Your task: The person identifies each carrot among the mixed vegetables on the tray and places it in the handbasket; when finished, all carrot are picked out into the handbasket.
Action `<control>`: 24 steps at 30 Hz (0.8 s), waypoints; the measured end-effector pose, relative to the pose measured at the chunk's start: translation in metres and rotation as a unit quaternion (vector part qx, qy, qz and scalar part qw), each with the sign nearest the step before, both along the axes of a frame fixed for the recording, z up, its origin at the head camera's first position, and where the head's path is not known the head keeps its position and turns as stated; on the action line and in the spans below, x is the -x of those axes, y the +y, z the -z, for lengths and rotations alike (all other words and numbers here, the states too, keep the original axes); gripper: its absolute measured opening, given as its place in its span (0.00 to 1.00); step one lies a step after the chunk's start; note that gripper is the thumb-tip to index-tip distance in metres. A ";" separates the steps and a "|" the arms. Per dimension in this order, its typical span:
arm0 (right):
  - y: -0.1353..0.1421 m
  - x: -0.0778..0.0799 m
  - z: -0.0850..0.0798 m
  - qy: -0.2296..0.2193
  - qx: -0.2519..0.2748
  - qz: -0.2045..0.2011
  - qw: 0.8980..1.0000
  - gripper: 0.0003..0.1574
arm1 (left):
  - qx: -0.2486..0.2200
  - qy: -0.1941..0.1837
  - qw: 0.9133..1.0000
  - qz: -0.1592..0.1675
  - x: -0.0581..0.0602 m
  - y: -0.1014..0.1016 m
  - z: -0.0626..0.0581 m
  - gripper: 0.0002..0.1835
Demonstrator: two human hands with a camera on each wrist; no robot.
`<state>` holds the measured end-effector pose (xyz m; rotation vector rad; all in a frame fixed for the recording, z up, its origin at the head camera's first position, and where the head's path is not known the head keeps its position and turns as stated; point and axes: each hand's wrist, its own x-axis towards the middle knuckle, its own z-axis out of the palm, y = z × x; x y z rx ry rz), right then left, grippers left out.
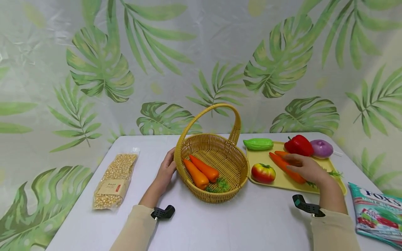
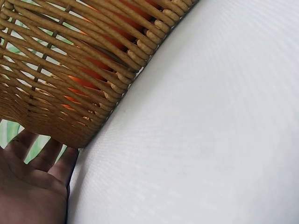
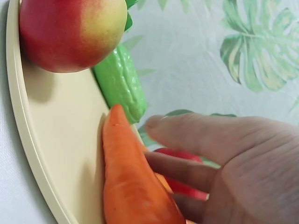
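Observation:
A wicker basket (image 1: 216,198) with a tall arched handle stands mid-table, holding two orange carrots (image 1: 201,170) with green tops. My left hand (image 1: 165,171) rests against the basket's left side; in the left wrist view its extended fingers (image 2: 49,156) touch the woven wall low down. On the right, my right hand (image 1: 309,170) reaches over two more carrots (image 1: 284,165) on a yellow tray (image 1: 260,157). In the right wrist view its thumb and fingers are spread beside the front carrot (image 3: 133,182), not closed round it. Part of the rear carrot is hidden.
On the tray are a red-yellow tomato (image 1: 263,173), a red bell pepper (image 1: 299,145) and a purple onion-like vegetable (image 1: 321,149). A green gourd (image 1: 258,144) lies at its far left edge. A bag of corn kernels (image 1: 116,181) lies left, a candy bag (image 1: 378,214) right.

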<state>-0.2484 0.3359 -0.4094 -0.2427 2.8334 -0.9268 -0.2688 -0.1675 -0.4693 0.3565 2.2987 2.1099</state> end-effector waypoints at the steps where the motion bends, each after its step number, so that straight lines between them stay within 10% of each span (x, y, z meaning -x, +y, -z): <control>1: 0.000 0.000 0.001 -0.003 -0.004 -0.004 1.000 0.36 | 0.000 -0.001 1.000 0.001 0.000 0.000 0.000 0.25; 24: -0.002 -0.004 -0.003 -0.063 -0.034 -0.047 0.996 0.42 | 0.004 0.000 1.000 0.000 -0.003 0.002 -0.004 0.25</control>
